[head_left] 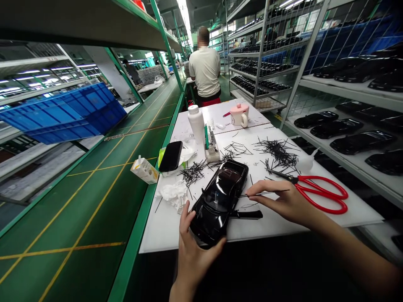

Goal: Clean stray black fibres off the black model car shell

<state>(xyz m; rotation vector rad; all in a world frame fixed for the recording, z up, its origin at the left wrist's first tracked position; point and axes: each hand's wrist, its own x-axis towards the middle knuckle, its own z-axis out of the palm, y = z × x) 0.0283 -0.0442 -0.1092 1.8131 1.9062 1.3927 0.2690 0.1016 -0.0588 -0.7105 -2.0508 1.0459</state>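
Work in hand: a glossy black model car [220, 197], rounded and smooth with mirror-like highlights, lies at a slant on the desk [163, 237], whose near part is covered by a matte white sheet. Left hand [192, 251] grips the car's near end, fingers along one side, thumb at the other. Right hand [286, 201] pinches a thin, dark, straight rod [267, 193], tip at the car's side just above a swung-out black door [248, 214]. Strip or tool, cannot tell; nor whether the tip touches.

Progress, as judged: partway through this one car. Body looks assembled; the door stands open, so this side seems unfinished. No fitted piece can be made out. Plenty of material remains: a tangled heap of stiff, matte black strips [278, 151] at right, a smaller bristly bunch of black strips [192, 172] at left.

Nearby: scissors with looped, shiny red handles [324, 195], crumpled soft white tissue [174, 195]. Beyond, a pale metal rack [304, 79] carries rows of similar black cars [363, 140]; their stage unclear.
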